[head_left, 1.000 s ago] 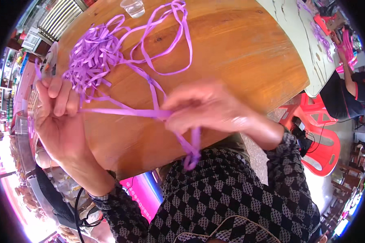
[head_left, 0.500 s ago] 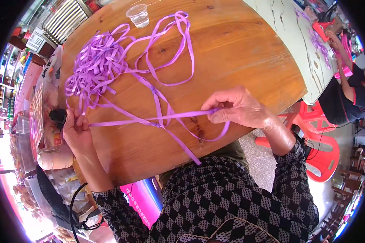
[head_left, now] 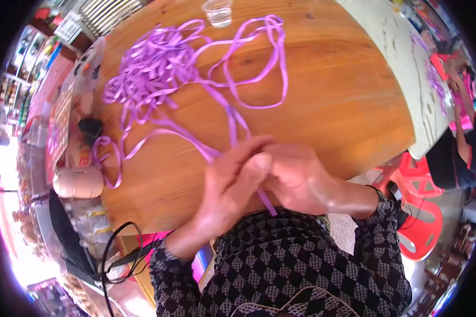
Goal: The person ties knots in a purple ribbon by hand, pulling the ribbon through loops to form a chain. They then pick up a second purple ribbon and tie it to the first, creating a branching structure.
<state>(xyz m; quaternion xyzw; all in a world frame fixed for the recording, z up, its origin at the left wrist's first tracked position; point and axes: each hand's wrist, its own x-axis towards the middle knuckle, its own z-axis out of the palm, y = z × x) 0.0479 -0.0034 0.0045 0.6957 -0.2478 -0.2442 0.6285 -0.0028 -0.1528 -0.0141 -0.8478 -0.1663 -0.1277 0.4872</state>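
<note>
My left hand (head_left: pixel 223 187) and my right hand (head_left: pixel 300 177) meet over the table's near part, fingers closed and overlapping. Between them they hold a purple ribbon (head_left: pixel 195 141), whose strands run in under the fingers from the far left. The exact grip is hidden by the fingers and slightly blurred. Below the hands a cut-looking ribbon end (head_left: pixel 267 203) sticks out toward my lap. Beyond the left hand lies a tangled heap of the same purple ribbon (head_left: pixel 156 66), and a looser loop (head_left: pixel 284 63) spreads to its right.
The wooden table (head_left: pixel 344 95) carries a clear plastic cup (head_left: pixel 218 15) at its far edge. A pale marbled table (head_left: pixel 394 58) adjoins on the right, where another person (head_left: pixel 452 150) works. Red plastic stools (head_left: pixel 422 224) stand below. A pinkish rounded object (head_left: pixel 79 183) sits at the left edge.
My hands, apart with ribbon stretched between them, have come together in the middle. A ribbon loop now hangs at the table's left edge. The view has shifted slightly.
</note>
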